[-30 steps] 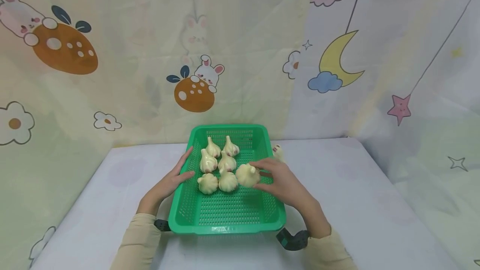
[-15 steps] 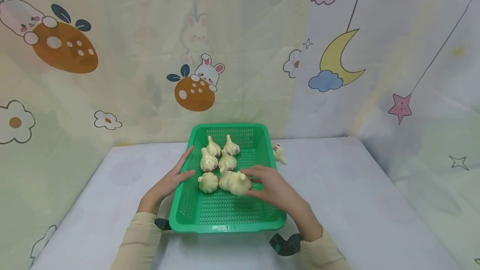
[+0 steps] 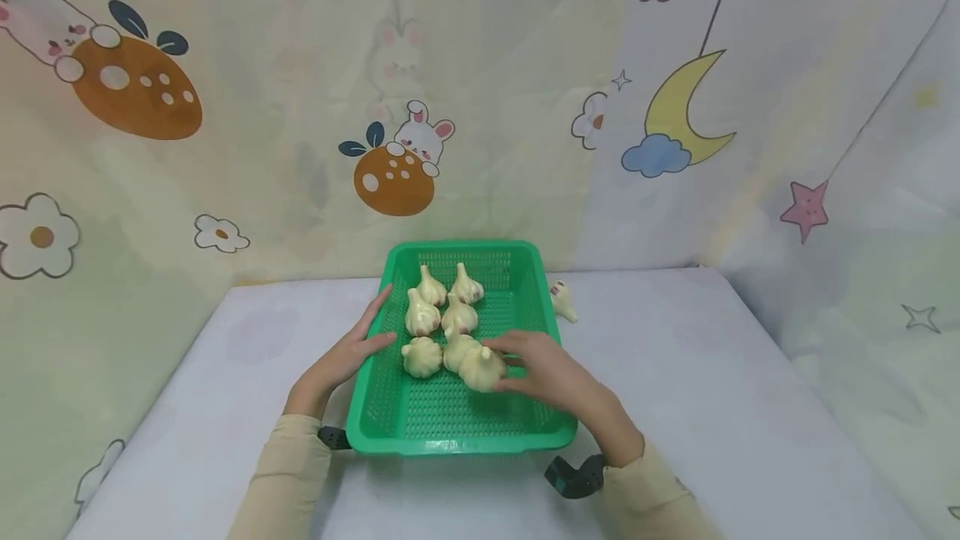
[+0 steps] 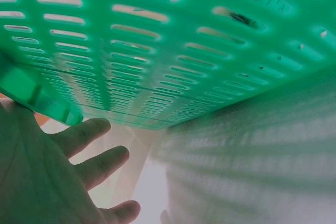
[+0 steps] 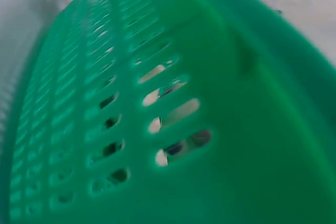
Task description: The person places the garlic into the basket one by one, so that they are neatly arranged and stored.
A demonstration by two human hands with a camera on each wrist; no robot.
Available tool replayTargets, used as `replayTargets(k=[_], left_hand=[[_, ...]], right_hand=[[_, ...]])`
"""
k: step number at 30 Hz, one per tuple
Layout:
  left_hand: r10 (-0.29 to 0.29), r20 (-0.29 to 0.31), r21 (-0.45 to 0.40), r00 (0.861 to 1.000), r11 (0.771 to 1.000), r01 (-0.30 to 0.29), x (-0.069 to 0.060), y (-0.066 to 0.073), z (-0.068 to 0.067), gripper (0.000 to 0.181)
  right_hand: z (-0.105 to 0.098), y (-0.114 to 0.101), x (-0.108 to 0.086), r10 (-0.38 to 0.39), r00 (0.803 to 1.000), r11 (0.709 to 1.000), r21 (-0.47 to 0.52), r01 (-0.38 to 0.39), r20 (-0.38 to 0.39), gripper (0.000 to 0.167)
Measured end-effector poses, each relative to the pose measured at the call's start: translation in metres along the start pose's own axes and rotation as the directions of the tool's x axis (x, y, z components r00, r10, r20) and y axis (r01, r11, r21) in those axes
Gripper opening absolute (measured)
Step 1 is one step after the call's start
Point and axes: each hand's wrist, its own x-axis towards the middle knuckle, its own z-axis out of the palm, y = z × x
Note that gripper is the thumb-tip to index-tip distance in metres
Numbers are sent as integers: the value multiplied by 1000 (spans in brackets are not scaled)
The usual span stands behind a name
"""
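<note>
A green perforated plastic basket [image 3: 461,447] sits on the table with several garlic bulbs [image 3: 423,312] in its left and middle part. My right hand [image 3: 551,369] reaches over the right rim and holds one garlic bulb [image 3: 482,370] between thumb and fingers, close against another bulb. My left hand [image 3: 345,361] rests along the left rim, fingers extended. In the left wrist view, this hand's spread fingers [image 4: 102,167] show beside the slotted wall. The right wrist view shows mostly the basket wall [image 5: 252,145]; the right hand is hidden there.
One more garlic bulb [image 3: 562,301] lies on the white-covered table [image 3: 712,373], just outside the basket's right side. A printed curtain [image 3: 510,107] hangs behind the table's far edge. Dark wrist devices [image 3: 576,477] sit below both hands.
My right hand has brought its garlic bulb left and slightly nearer, beside the front bulbs. The bulb outside the basket shows more fully. The left hand stays at the rim.
</note>
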Motion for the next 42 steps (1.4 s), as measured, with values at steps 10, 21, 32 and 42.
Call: replayTargets(k=[10,21,32,42], left_hand=[[6,0,-7,1000,1000,-6,3,-1,-2,71],[8,5,4,1000,1000,-8,2,-5,-1,70],[25,0,8,1000,1000,-25,1,2,0,72],[17,-5,-1,1000,1000,-17,0,0,0,73]], right_hand=[[-13,-10,17,-76,978,988,-118,100,196,50],[-19,-21,39,-158,926,953,-194,235,343,48],[-14,-21,63,-185,902,952,-156,263,391,47],[-3,-20,77,-181,888,962,-112,249,422,46]])
